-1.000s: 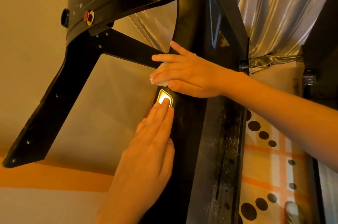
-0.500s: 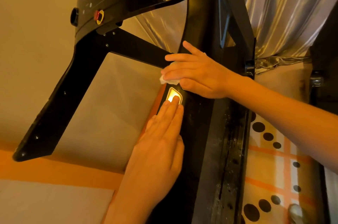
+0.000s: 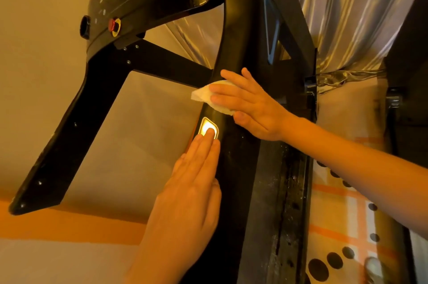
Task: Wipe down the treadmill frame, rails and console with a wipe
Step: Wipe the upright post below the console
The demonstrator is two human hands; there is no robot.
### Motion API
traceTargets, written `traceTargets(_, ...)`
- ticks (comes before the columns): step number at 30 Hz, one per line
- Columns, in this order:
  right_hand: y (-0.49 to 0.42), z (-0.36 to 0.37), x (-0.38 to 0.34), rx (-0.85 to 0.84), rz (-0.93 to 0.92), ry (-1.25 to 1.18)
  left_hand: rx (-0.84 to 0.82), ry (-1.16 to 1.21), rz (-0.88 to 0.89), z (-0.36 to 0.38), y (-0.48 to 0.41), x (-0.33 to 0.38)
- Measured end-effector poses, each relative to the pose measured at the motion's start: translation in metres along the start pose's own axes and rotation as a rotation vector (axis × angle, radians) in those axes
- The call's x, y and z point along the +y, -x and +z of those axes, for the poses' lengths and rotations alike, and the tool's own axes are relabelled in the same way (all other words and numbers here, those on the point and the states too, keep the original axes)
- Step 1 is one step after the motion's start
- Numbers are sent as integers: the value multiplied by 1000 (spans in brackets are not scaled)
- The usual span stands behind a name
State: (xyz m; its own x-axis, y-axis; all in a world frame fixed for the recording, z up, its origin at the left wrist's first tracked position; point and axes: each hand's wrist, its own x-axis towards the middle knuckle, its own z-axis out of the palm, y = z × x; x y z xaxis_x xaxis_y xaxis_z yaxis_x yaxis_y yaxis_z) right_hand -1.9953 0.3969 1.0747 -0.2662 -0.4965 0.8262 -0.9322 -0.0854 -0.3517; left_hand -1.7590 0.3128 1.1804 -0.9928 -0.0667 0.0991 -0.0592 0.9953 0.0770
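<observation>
2 flat hands (image 3: 185,202); right (image 3: 252,107) on wipe (image 3: 201,95)

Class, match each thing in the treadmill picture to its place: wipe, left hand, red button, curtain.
Column one: 1 wipe; 2 left hand; 3 red button; 4 curtain.
Column two: A on the console; B fingertips on the bright panel; C pressed under the right hand; D behind the treadmill frame.
Pairs: 1-C; 2-B; 3-A; 4-D.
</observation>
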Motion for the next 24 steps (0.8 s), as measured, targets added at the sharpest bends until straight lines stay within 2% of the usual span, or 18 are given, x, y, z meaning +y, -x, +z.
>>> traceTargets(7, 40, 31, 6, 126, 112, -60, -26, 1, -34, -1, 1, 2)
traceTargets(11, 67, 56, -7, 193, 296, -174, -2, -10, -30, 1, 1, 2)
traceTargets(13, 71, 60, -10, 205, 324, -195, 8, -6, -25, 1, 1, 0)
traceTargets(17, 57, 48, -5, 175, 254, -180, 12, 88, -22, -2, 1, -2)
traceTargets(22, 24, 26, 0, 117, 62, -92, 14, 118, -20, -1, 1, -3)
traceTargets(24, 33, 32, 1, 138, 78, -92, 15, 91, -30, 0, 2, -3)
